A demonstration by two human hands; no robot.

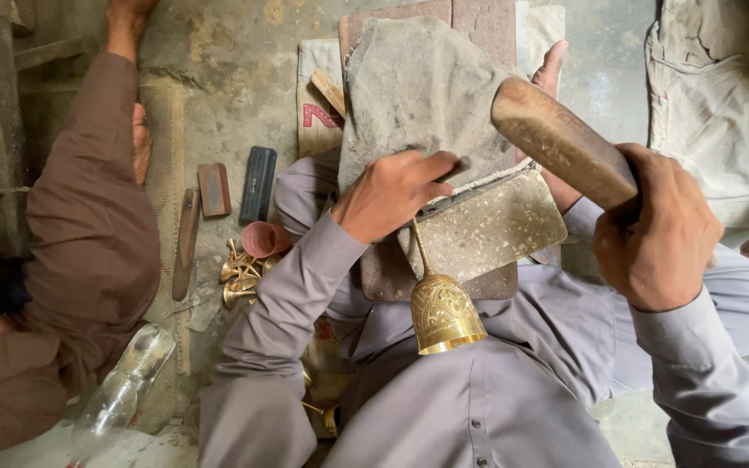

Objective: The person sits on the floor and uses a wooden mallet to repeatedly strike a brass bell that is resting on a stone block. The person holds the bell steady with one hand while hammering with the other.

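My left hand (389, 192) pinches a thin tool, tip hidden, against the stone block (487, 227) on my lap, right above the brass goblet (444, 308) (upside down, stem pointing up toward my fingers). My right hand (661, 230) grips 1 wooden mallet (561, 139), its head up-left toward the left hand.

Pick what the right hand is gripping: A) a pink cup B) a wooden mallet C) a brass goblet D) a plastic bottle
B: the right hand is closed around the wooden mallet, raised over the padded block, while the left hand steadies the brass goblet.
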